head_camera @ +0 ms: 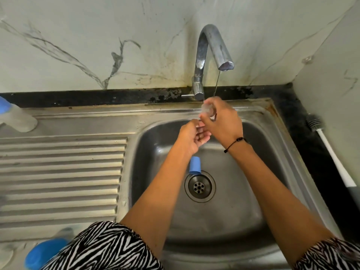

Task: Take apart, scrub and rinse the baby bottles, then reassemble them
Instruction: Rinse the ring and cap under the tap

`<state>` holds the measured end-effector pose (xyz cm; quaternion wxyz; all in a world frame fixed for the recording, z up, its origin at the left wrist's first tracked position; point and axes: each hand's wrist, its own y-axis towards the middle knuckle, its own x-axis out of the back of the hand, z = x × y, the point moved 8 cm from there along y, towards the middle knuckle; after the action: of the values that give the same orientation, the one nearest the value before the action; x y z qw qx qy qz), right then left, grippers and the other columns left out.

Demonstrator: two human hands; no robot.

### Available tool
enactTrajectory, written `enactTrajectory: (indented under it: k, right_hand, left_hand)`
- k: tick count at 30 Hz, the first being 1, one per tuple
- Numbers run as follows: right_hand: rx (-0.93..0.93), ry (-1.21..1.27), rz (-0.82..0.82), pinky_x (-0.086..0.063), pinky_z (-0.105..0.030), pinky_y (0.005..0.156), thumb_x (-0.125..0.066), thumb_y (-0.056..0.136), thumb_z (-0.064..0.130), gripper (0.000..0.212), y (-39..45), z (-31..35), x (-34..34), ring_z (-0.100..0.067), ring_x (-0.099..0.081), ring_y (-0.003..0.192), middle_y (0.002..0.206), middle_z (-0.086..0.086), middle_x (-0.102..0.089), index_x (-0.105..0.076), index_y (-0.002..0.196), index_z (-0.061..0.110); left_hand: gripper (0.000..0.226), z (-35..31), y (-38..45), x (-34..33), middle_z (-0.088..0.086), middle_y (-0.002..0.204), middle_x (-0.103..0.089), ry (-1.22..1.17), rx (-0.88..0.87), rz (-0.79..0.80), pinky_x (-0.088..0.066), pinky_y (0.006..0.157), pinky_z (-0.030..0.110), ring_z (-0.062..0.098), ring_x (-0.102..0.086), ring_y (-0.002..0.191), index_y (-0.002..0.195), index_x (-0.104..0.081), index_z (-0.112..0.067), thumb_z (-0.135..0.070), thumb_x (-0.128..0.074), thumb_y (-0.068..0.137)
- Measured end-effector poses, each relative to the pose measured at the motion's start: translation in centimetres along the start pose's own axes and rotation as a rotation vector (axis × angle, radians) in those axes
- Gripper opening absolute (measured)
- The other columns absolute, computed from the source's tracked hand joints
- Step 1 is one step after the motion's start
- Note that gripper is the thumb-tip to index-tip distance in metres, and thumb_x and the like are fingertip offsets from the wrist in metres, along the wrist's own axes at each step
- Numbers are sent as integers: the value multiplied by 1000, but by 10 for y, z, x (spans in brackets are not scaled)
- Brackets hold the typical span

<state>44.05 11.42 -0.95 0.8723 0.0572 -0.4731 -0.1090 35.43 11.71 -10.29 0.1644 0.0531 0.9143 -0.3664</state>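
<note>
Lying in sink (272, 145): blue cap (195, 165); right hand (222, 121) fingers gripping clear teat (207, 109).

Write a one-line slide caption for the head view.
Right hand rinses a clear teat under the tap; blue ring lies in sink.

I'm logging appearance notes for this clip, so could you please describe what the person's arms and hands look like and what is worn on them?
Both forearms are bare up to short sleeves in a black-and-white zebra print. The right hand has a thin black cord bracelet with a small bead at the wrist. The left hand shows no bracelet. No gloves on either hand; rings cannot be made out.
</note>
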Motion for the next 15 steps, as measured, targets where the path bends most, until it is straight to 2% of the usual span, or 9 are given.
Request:
enactTrajectory:
  k: [3,6,7,9,11,13,15]
  right_hand:
    - [-15,32,28,-49,-34,75,-63,85,25,29,0,2,2,-23,-59,92,105,-4,-64,-58,112,18]
    - [-64,103,48,-45,-27,63,-63,84,22,22,2,0,-2,-15,-56,79,94,1,-61,-56,104,18]
    - [-156,228,103,-42,-21,55,-63,85,22,16,0,-5,-8,-10,-55,71,88,2,-59,-56,99,19]
    - [-376,700,127,-33,-16,40,-60,90,28,11,-6,-14,-18,-5,-49,48,74,0,-60,-58,90,17]
    - [-590,1074,131,-25,-17,38,-48,96,37,29,-15,-17,-27,-8,-38,38,57,-2,-55,-61,85,13]
    - [-712,1231,177,-26,-15,38,-39,99,42,44,-21,-15,-36,-9,-35,38,51,-2,-53,-62,86,7]
    - [-759,1358,219,-28,-15,37,-34,100,43,50,-23,-10,-45,-9,-36,37,51,-3,-53,-62,87,2]
  left_hand:
    - [19,1,-1,1,6,75,-57,7,17,18,-50,79,37,18,-57,70,82,-55,-10,-12,-41,96]
    - [21,-1,-4,-1,6,74,-59,-1,25,38,-47,85,37,18,-58,71,83,-56,-9,-12,-41,97]
    - [22,0,-5,0,6,71,-60,-28,32,43,-47,84,37,18,-57,70,82,-56,-8,-10,-40,97]
    - [25,1,-7,-1,5,59,-63,-71,40,73,-48,77,33,16,-58,64,78,-57,-7,-5,-39,96]
    - [30,0,-10,-1,4,47,-60,-85,18,77,-50,65,27,13,-58,48,72,-56,-7,-2,-37,95]
    - [37,-3,-11,-1,3,40,-53,-79,-2,57,-45,47,21,10,-48,32,66,-50,-9,1,-28,94]
    - [42,-5,-12,-3,0,34,-45,-110,-11,56,-34,35,15,8,-36,27,61,-45,-11,3,-22,94]
